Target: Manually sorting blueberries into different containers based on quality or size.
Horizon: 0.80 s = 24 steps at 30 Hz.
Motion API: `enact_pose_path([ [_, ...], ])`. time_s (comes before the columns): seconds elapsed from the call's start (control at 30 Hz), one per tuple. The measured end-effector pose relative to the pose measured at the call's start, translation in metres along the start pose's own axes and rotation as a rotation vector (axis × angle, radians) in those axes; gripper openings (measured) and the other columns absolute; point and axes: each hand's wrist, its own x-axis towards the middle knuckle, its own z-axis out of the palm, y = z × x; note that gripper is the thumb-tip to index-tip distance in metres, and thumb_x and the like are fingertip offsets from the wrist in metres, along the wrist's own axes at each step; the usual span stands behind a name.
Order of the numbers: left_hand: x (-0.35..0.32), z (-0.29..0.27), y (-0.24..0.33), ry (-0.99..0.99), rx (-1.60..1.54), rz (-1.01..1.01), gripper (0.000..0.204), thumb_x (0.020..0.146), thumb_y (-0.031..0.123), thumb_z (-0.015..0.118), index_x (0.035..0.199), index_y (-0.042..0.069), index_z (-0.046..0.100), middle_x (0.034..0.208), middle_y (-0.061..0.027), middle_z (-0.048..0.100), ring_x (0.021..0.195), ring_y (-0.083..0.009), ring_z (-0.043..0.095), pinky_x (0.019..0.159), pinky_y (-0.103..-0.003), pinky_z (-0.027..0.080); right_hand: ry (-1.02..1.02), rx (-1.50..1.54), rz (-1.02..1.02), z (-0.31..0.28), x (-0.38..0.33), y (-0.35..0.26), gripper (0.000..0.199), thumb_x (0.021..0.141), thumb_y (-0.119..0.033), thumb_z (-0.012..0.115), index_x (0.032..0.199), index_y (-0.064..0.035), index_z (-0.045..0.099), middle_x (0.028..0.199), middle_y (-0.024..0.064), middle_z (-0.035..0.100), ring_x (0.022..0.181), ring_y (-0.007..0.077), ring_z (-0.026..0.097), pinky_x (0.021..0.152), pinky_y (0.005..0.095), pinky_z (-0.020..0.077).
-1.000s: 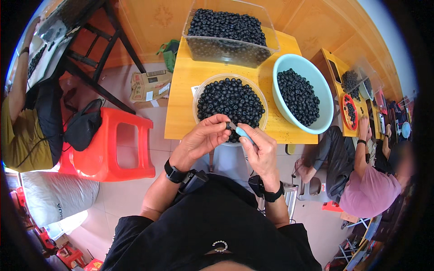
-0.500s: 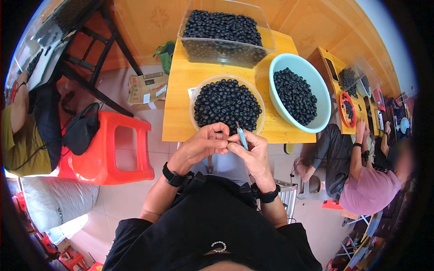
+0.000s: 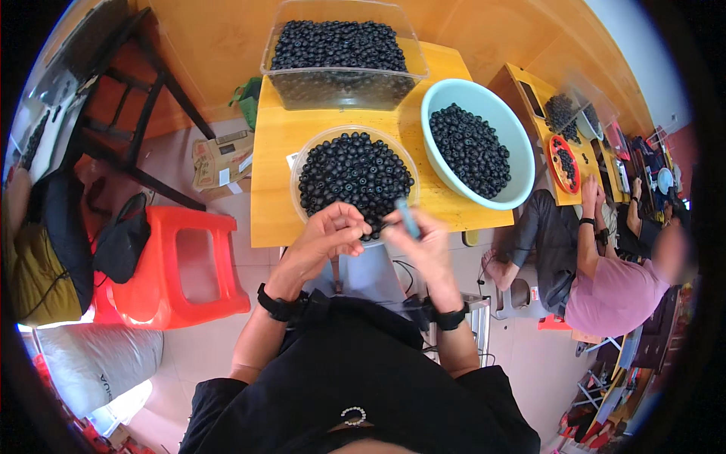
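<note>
Your yellow worktop point(image 3: 271, 181), read as a dial, bears a clear rectangular bin point(image 3: 333, 87) at eleven o'clock, a pale-blue basin point(image 3: 519, 166) at three and a round tub point(image 3: 355, 128) at seven. Your left hand point(image 3: 319, 244), at the tub's seven o'clock, has its fingertips drawn close; whether they grip anything cannot be told. Your right hand point(image 3: 427, 246), blurred at four, is clamped on a light-blue tool point(image 3: 408, 219). Black beads point(image 3: 355, 170) lie in bin, basin and tub.
</note>
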Motion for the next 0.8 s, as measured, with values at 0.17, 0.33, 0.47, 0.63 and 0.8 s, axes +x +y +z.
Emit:
enact_pose_path([
  [0.17,0.001,-0.016,0.013,0.294,0.298,0.148,0.017,0.083,0.008,0.064,0.096,0.003,0.055,0.086,-0.0042,0.062,0.069,-0.0101,0.061,0.063,-0.021,0.05,0.554,-0.354,-0.097,-0.084,0.034,0.002,0.028,0.076,-0.01,0.07,0.103,-0.003,0.063,0.071,-0.0047,0.054,0.063,0.0037,0.045,0.057,0.0186,0.0385],
  [0.33,0.003,-0.027,0.011,0.396,0.453,0.253,0.013,0.081,0.004,0.063,0.093,0.001,0.059,0.08,-0.0033,0.062,0.068,-0.0098,0.06,0.062,-0.021,0.05,0.621,-0.377,-0.137,-0.092,0.027,0.011,0.029,0.079,-0.008,0.068,0.106,-0.0005,0.062,0.074,-0.004,0.054,0.064,0.0039,0.044,0.058,0.0196,0.0392],
  [0.47,0.018,-0.025,-0.001,0.383,0.767,0.255,0.012,0.077,0.002,0.065,0.089,0.001,0.063,0.08,-0.0029,0.063,0.068,-0.0096,0.06,0.063,-0.023,0.049,0.497,-0.401,-0.006,-0.067,0.013,0.035,0.017,0.079,-0.008,0.066,0.095,-0.0007,0.066,0.074,-0.0028,0.059,0.064,0.0035,0.046,0.058,0.0181,0.0379],
  [0.63,0.042,-0.007,-0.021,0.381,1.272,0.499,0.017,0.069,0.0,0.068,0.085,0.003,0.064,0.072,-0.0089,0.059,0.06,-0.0191,0.059,0.058,-0.028,0.047,0.416,-0.316,0.026,-0.034,0.007,0.037,0.016,0.081,-0.007,0.064,0.094,0.0013,0.065,0.071,0.002,0.06,0.063,0.0057,0.048,0.057,0.0219,0.0407],
  [0.8,0.048,0.006,-0.031,0.405,1.506,0.554,0.014,0.068,-0.001,0.064,0.08,0.003,0.059,0.081,-0.0122,0.049,0.079,-0.0314,0.054,0.068,-0.041,0.045,0.378,-0.338,-0.003,-0.024,0.006,0.031,0.014,0.081,-0.01,0.065,0.092,-0.0011,0.066,0.06,-0.0077,0.045,0.054,0.0021,0.034,0.048,0.0195,0.0262],
])
